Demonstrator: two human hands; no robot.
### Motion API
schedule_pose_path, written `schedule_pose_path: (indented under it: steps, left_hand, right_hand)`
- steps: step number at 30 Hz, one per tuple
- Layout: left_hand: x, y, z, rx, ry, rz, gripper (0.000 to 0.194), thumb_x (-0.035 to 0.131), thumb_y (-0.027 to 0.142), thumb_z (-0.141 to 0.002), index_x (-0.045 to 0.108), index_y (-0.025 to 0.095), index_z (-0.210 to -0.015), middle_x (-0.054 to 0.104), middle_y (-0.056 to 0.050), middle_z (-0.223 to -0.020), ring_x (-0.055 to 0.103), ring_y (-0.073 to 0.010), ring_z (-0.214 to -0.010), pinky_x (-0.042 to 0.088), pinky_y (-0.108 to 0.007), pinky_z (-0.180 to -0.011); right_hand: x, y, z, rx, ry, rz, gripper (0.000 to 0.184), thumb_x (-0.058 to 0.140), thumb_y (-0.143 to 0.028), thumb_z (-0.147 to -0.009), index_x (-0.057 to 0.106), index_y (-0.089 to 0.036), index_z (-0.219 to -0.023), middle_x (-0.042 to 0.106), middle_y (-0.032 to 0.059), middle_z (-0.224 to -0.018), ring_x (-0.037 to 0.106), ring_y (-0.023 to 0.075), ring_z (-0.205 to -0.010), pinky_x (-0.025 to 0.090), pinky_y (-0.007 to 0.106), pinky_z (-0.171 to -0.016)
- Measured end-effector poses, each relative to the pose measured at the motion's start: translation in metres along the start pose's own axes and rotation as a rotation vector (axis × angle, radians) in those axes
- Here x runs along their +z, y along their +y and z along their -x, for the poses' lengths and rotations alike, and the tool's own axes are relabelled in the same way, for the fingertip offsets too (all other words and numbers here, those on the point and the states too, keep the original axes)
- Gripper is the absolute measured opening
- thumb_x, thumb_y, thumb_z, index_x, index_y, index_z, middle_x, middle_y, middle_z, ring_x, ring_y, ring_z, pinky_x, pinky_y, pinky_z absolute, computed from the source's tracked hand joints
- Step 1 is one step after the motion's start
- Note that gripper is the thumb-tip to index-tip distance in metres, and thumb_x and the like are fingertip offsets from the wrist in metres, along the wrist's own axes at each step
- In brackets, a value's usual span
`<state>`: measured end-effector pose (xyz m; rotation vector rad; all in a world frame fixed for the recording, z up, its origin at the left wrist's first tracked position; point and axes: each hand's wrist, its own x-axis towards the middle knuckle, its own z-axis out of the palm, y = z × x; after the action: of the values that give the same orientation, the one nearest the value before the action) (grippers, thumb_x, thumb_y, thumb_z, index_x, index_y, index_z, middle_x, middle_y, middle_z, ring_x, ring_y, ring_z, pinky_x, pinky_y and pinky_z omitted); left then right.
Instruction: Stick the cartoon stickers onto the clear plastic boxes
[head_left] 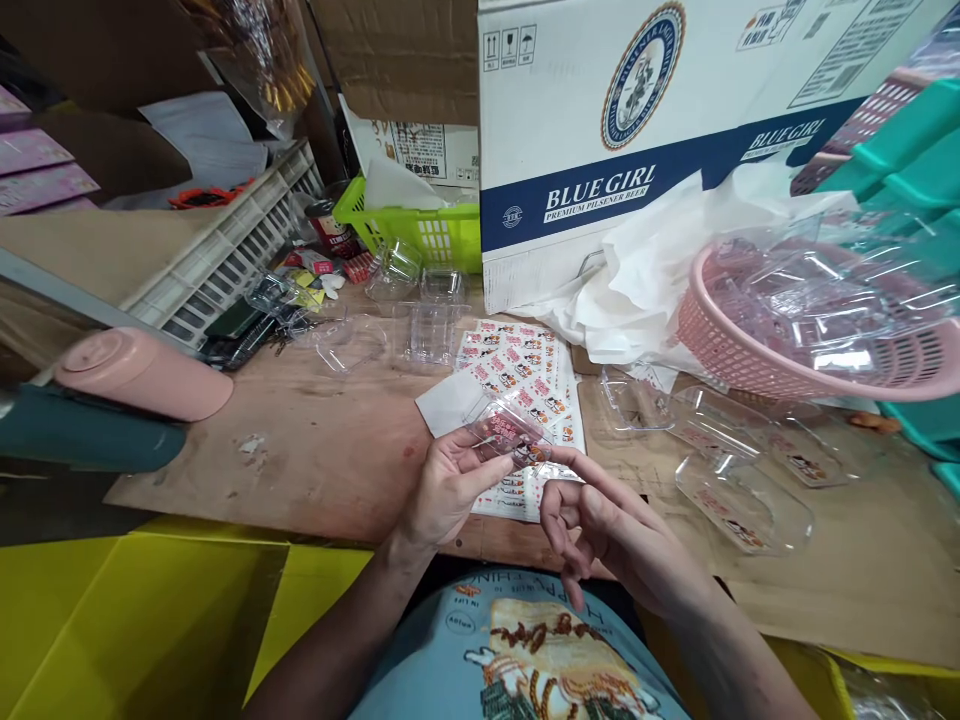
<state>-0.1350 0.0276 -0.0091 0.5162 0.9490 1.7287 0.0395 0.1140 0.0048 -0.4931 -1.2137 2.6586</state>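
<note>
My left hand (pixel 450 487) grips a small clear plastic box (pixel 501 425) by its near left edge, thumb on top. A printed sticker with red lettering and a cartoon figure shows on the box. My right hand (pixel 600 515) is at the box's right side, its index finger stretched to the sticker's corner and the other fingers loosely curled, holding nothing. Beneath the box lie sticker sheets (pixel 566 385) in a loose stack. To the right, several clear boxes with stickers, among them one clear box (pixel 780 515), lie on the table.
A pink basket (pixel 701 310) heaped with clear boxes stands at the right, beside crumpled white paper (pixel 637 260). A large beer carton (pixel 555 120) and a green basket (pixel 457 240) stand behind. Unlabelled clear boxes (pixel 427 335) lie back left. A pink cup (pixel 150 375) lies at the left.
</note>
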Motion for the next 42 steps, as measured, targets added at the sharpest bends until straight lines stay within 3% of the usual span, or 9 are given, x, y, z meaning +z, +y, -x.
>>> schedule_pose_path:
  steps: [12,17,21,25,28,31,34,38,42]
  left_hand:
    - [0.001,0.004,0.002,-0.004,0.053,-0.021,0.023,0.078,0.015,-0.075,0.077,0.019,-0.099,0.078,-0.005,-0.101,0.072,-0.0183,-0.096,0.056,-0.033,-0.094]
    - [0.005,0.003,0.002,0.016,0.182,-0.028,0.015,0.076,0.032,-0.079,0.077,0.018,-0.084,0.079,-0.006,-0.094,0.074,-0.0217,-0.091,0.060,-0.038,-0.085]
    - [0.008,-0.002,0.002,0.076,0.237,-0.186,0.023,0.072,0.037,-0.084,0.078,0.017,-0.093,0.077,-0.008,-0.103,0.073,-0.0247,-0.097,0.060,-0.041,-0.089]
    - [0.008,-0.007,0.007,0.257,0.233,-0.518,0.024,0.064,0.035,-0.090,0.078,0.019,-0.102,0.075,-0.009,-0.114,0.068,-0.0253,-0.111,0.051,-0.042,-0.105]
    - [0.007,-0.009,0.008,0.363,0.215,-0.641,0.024,0.061,0.032,-0.092,0.077,0.020,-0.104,0.074,-0.009,-0.115,0.067,-0.0252,-0.114,0.047,-0.042,-0.109]
    - [0.008,-0.009,0.005,0.316,0.254,-0.525,0.026,0.062,0.036,-0.091,0.077,0.019,-0.104,0.074,-0.010,-0.116,0.067,-0.0267,-0.114,0.052,-0.042,-0.104]
    - [0.013,-0.006,0.001,0.225,0.254,-0.296,0.020,0.070,0.035,-0.085,0.079,0.020,-0.095,0.076,-0.007,-0.109,0.070,-0.0249,-0.105,0.057,-0.040,-0.095]
    - [0.025,-0.002,0.003,0.051,0.207,-0.047,0.009,0.081,0.027,-0.075,0.079,0.023,-0.082,0.079,-0.001,-0.092,0.073,-0.0170,-0.083,0.062,-0.028,-0.075]
    - [0.031,-0.004,0.006,-0.097,0.008,-0.216,0.019,0.080,0.032,-0.076,0.078,0.021,-0.092,0.078,-0.006,-0.096,0.073,-0.0211,-0.087,0.061,-0.032,-0.077]
  right_hand:
    - [0.012,-0.006,0.000,0.039,0.061,0.031,0.060,0.063,-0.049,-0.091,0.037,-0.024,-0.140,0.060,-0.0011,-0.075,0.051,0.0102,-0.052,0.056,0.026,-0.045]
    - [0.015,-0.004,-0.002,0.034,0.094,0.081,0.056,0.062,-0.049,-0.091,0.040,-0.024,-0.136,0.059,-0.0019,-0.075,0.050,0.0099,-0.052,0.056,0.026,-0.045]
    - [0.019,-0.003,-0.006,0.023,0.152,0.167,0.056,0.060,-0.052,-0.091,0.040,-0.023,-0.135,0.058,-0.0025,-0.073,0.049,0.0101,-0.051,0.053,0.025,-0.043]
    - [0.020,-0.005,-0.008,0.014,0.244,0.406,0.058,0.053,-0.059,-0.093,0.044,-0.020,-0.135,0.055,-0.0033,-0.070,0.048,0.0104,-0.049,0.049,0.024,-0.044]
    - [0.019,-0.001,-0.005,-0.090,0.386,0.882,0.062,0.051,-0.055,-0.095,0.040,-0.019,-0.145,0.055,-0.0024,-0.067,0.052,0.0133,-0.054,0.047,0.026,-0.054]
    - [0.016,0.011,-0.002,-0.274,0.504,1.371,0.073,0.049,-0.042,-0.100,0.016,-0.015,-0.158,0.062,0.0013,-0.069,0.054,0.0165,-0.057,0.045,0.029,-0.060]
    - [0.013,0.018,-0.001,-0.409,0.401,1.605,0.066,0.041,-0.030,-0.103,0.010,-0.018,-0.160,0.069,0.0069,-0.080,0.058,0.0187,-0.062,0.047,0.030,-0.063]
    - [0.008,0.005,0.002,-0.566,0.513,1.571,0.068,0.052,-0.036,-0.099,0.023,-0.021,-0.158,0.067,0.0142,-0.110,0.062,0.0271,-0.096,0.052,0.040,-0.084]
    - [-0.003,-0.019,0.017,-0.630,0.444,1.413,0.073,0.062,-0.037,-0.093,0.027,-0.025,-0.155,0.053,0.0131,-0.134,0.054,0.0266,-0.122,0.048,0.043,-0.102]
